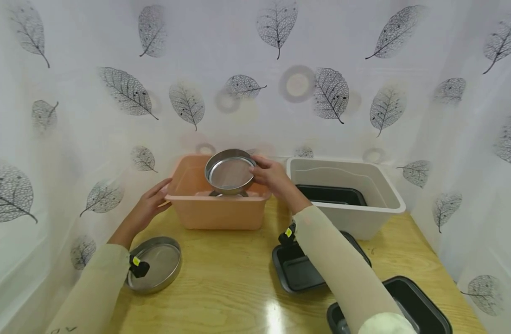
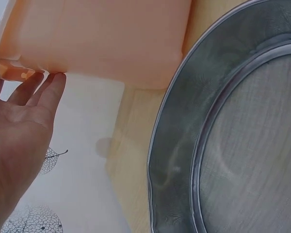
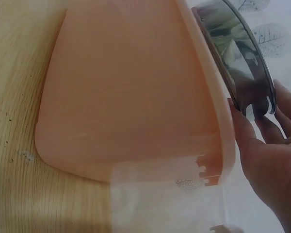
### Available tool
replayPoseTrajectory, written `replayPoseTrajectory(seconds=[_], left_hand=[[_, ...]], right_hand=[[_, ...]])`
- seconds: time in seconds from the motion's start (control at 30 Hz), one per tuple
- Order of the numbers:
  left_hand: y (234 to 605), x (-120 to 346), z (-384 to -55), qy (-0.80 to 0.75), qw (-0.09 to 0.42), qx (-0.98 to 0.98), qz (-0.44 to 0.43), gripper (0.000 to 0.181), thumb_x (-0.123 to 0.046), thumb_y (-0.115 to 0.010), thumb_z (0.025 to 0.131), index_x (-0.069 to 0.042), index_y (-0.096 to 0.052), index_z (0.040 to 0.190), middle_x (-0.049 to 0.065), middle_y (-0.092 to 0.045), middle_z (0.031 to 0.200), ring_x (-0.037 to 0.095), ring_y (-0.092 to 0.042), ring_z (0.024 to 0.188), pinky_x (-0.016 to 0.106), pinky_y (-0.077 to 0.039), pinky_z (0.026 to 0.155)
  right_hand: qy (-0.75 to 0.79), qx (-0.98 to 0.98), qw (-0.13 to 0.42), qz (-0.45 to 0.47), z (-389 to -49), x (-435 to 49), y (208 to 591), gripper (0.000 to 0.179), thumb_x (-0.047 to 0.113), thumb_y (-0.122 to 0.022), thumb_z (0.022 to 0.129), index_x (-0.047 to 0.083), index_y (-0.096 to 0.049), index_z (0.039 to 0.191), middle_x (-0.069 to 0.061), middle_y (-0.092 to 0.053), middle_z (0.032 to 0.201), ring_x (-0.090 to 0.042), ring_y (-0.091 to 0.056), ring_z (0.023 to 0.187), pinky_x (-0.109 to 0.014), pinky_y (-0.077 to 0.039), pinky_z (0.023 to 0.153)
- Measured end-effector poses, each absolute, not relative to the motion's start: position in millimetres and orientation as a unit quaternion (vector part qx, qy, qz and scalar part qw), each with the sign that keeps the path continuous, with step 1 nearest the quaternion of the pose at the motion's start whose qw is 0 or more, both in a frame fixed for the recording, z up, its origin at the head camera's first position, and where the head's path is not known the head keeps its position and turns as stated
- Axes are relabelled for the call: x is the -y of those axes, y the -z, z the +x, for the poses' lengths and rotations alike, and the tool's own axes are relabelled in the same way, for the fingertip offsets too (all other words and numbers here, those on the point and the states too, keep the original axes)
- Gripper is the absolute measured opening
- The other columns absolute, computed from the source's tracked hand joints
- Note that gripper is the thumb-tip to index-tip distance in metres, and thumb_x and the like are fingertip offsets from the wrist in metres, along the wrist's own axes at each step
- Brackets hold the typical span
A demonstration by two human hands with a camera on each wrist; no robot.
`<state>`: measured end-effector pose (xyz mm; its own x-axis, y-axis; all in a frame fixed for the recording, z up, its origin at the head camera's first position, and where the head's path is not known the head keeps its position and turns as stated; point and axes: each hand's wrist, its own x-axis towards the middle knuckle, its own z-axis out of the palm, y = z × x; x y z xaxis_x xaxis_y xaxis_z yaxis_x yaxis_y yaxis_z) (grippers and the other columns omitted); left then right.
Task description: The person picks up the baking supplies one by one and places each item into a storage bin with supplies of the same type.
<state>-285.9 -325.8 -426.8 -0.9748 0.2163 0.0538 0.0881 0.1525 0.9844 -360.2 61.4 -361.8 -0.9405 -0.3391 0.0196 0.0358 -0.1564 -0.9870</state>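
Above the orange bin [image 1: 222,214], my right hand [image 1: 274,178] pinches the right side of a round metal sieve [image 1: 230,172], tilted so its mesh faces me. In the right wrist view, thumb and fingers grip the rim of the sieve [image 3: 237,58] just outside the bin's edge. My left hand [image 1: 149,206] holds the bin's left rim; in the left wrist view its fingers [image 2: 51,94] reach under that rim. Another round sieve [image 1: 161,264] lies on the table beneath my left wrist. Part of a metal ring shows inside the bin, below the held sieve.
A white bin [image 1: 347,211] stands at the right with a black pan [image 1: 332,195] inside. Two dark rectangular pans, one nearer the bin [image 1: 299,273] and one in front [image 1: 422,306], lie on the wooden table [image 1: 222,283] under my right arm. A leaf-print curtain [image 1: 255,120] hangs behind.
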Motion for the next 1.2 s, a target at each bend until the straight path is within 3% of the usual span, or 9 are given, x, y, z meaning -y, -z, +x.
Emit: replayPoseTrajectory(seconds=[0.1, 0.23, 0.5, 0.6, 0.7, 0.9, 1.07, 1.2], left_hand=[[426, 326, -287, -0.638, 0.049, -0.762, 0.1, 0.064, -0.04, -0.037, 0.11, -0.015, -0.012, 0.164, 0.021, -0.008, 0.168, 0.048, -0.023, 0.147, 0.04, -0.038, 0.113], [426, 326, -288, -0.64, 0.047, -0.761, 0.098, 0.063, -0.039, -0.038, 0.11, -0.015, -0.014, 0.164, 0.021, -0.009, 0.168, 0.047, -0.025, 0.147, 0.032, -0.043, 0.109], [427, 331, -286, -0.651, 0.048, -0.752, 0.094, 0.062, -0.037, -0.039, 0.11, -0.016, -0.015, 0.163, 0.023, -0.013, 0.167, 0.023, -0.044, 0.142, 0.031, -0.043, 0.109], [429, 330, -287, -0.653, 0.047, -0.75, 0.095, 0.062, -0.037, -0.039, 0.11, -0.016, -0.016, 0.163, 0.023, -0.015, 0.166, 0.027, -0.041, 0.144, 0.033, -0.042, 0.11], [430, 330, -287, -0.651, 0.044, -0.752, 0.095, 0.061, -0.037, -0.039, 0.11, -0.019, -0.017, 0.163, 0.022, -0.015, 0.167, 0.039, -0.032, 0.147, 0.04, -0.039, 0.112], [433, 329, -287, -0.653, 0.041, -0.751, 0.089, 0.061, -0.038, -0.039, 0.11, -0.019, -0.016, 0.164, 0.021, -0.014, 0.167, 0.046, -0.025, 0.148, 0.047, -0.034, 0.113], [432, 329, -289, -0.654, 0.043, -0.749, 0.093, 0.063, -0.039, -0.039, 0.11, -0.019, -0.015, 0.164, 0.02, -0.014, 0.168, 0.044, -0.025, 0.148, 0.043, -0.036, 0.113], [433, 328, -290, -0.652, 0.048, -0.75, 0.096, 0.062, -0.039, -0.038, 0.11, -0.019, -0.014, 0.164, 0.019, -0.013, 0.168, 0.043, -0.024, 0.149, 0.037, -0.039, 0.112]], right_hand=[[0.741, -0.647, 0.132, -0.12, -370, -58, 364, 0.053, 0.003, -0.063, 0.098, 0.011, -0.051, 0.149, -0.005, -0.042, 0.158, -0.029, -0.061, 0.123, -0.045, -0.051, 0.105], [0.722, -0.665, 0.133, -0.132, -380, -53, 366, 0.052, 0.003, -0.063, 0.099, 0.012, -0.052, 0.149, -0.008, -0.047, 0.154, -0.03, -0.061, 0.122, -0.035, -0.058, 0.093], [0.703, -0.675, 0.153, -0.165, -396, -36, 368, 0.052, 0.0, -0.059, 0.099, 0.007, -0.049, 0.15, -0.021, -0.047, 0.152, -0.014, -0.066, 0.1, -0.051, -0.047, 0.107], [0.687, -0.693, 0.148, -0.161, -402, -29, 371, 0.051, -0.003, -0.059, 0.099, 0.005, -0.05, 0.148, -0.02, -0.048, 0.152, -0.016, -0.066, 0.099, -0.044, -0.055, 0.099], [0.671, -0.714, 0.137, -0.144, -406, -21, 373, 0.051, -0.006, -0.06, 0.096, 0.006, -0.054, 0.146, -0.019, -0.051, 0.15, -0.016, -0.066, 0.094, -0.033, -0.06, 0.083], [0.653, -0.737, 0.134, -0.107, -411, -12, 381, 0.051, -0.008, -0.063, 0.092, 0.007, -0.06, 0.141, -0.022, -0.057, 0.142, -0.01, -0.061, 0.07, -0.026, -0.057, 0.067], [0.637, -0.75, 0.151, -0.1, -410, -10, 382, 0.051, -0.006, -0.063, 0.093, 0.007, -0.058, 0.142, -0.026, -0.056, 0.141, -0.011, -0.056, 0.068, -0.022, -0.051, 0.062], [0.621, -0.761, 0.159, -0.102, -409, -11, 382, 0.052, -0.005, -0.063, 0.094, 0.007, -0.057, 0.144, -0.02, -0.061, 0.131, -0.015, -0.051, 0.07, -0.024, -0.047, 0.063]])
